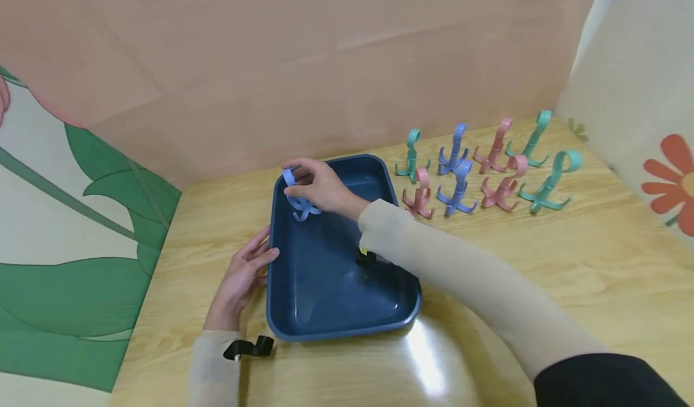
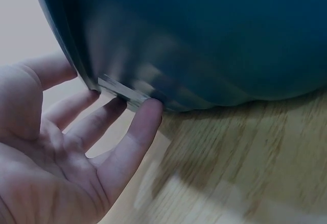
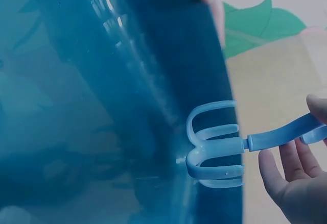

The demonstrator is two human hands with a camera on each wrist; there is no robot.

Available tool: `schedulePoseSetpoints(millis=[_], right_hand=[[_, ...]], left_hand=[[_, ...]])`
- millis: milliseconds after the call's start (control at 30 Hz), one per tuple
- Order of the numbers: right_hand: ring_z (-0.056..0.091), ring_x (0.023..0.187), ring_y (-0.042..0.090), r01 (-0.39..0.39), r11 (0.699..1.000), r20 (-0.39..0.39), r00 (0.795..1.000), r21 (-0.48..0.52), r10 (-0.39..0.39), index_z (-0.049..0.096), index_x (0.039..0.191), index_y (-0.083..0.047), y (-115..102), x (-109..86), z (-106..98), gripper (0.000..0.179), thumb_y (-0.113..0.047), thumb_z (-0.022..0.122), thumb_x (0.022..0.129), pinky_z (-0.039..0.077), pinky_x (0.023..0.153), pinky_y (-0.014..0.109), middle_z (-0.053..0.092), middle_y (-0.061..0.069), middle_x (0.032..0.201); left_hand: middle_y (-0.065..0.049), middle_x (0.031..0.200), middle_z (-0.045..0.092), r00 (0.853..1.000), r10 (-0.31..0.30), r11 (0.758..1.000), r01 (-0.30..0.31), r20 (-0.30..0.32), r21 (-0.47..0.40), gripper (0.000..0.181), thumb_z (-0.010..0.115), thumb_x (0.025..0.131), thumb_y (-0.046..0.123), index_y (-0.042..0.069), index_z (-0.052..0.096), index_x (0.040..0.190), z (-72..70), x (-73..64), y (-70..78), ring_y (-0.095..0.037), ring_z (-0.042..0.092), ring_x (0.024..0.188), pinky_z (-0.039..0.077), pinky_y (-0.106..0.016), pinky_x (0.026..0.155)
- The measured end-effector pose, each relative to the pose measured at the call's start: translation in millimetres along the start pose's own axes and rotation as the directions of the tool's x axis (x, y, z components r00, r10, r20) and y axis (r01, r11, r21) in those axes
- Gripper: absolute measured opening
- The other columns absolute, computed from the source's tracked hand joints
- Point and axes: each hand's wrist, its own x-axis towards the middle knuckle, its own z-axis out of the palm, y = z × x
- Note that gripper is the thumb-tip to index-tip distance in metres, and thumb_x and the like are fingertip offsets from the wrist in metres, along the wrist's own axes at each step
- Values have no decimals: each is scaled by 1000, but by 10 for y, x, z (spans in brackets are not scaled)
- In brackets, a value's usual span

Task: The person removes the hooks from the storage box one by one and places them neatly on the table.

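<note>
A smooth, glossy dark-blue plastic tray (image 1: pixel 303 310), rectangular with rounded corners and shallow sloping walls, sits on a pale wood-grain table (image 1: pixel 596 274); its floor shows only reflections and, near the right wall, a small dark thing with a yellow speck that is too small to make out; the right hand (image 1: pixel 320 184) reaches across the tray to its far-left corner and pinches the curled top of a light-blue plastic hook (image 1: pixel 300 201), a slim stem ending in four upturned prongs, which hangs just over the tray floor at that corner; the left hand (image 1: pixel 244 274) lies flat on the table outside the tray's left wall, fingers straight and relaxed, their tips touching the rim, holding nothing; it is just beside the hook's corner, with the wall between; beyond the tray's right end stand two rows of like hooks (image 1: pixel 482 166) in teal, blue and pink, upright on their prongs, well apart from both hands.
</note>
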Motion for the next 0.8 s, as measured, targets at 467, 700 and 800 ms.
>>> schedulePoseSetpoints(millis=[467, 700, 800], right_hand=[[66, 101, 18, 153, 988, 44, 987, -12, -153, 60, 138, -13, -530, -634, -624, 49, -12, 75, 91, 53, 92, 37, 66, 5, 115], [69, 96, 25, 149, 985, -30, 988, -86, -152, 61, 138, -11, -671, -1272, -1220, 49, -7, 75, 90, 58, 77, 32, 67, 12, 113], [71, 95, 22, 192, 974, -44, 979, -116, -198, 60, 137, -5, -671, -1524, -1512, 50, 3, 73, 89, 57, 80, 28, 70, 14, 108]], left_hand=[[-6, 154, 46, 1000, 5, 1000, -5, -13, 21, 67, 70, 96, 22, 28, 41, 155, -167, -21, 21, -17, 61, 117, 57, -40, 80], [-6, 153, 46, 1000, -11, 1000, 11, -19, 0, 67, 70, 96, 20, 29, 41, 155, -182, -47, -45, -17, 63, 115, 57, -44, 80], [-6, 153, 46, 1000, -14, 1000, 14, -26, 3, 66, 70, 96, 20, 29, 41, 155, -194, -73, -62, -17, 63, 115, 57, -44, 78]])
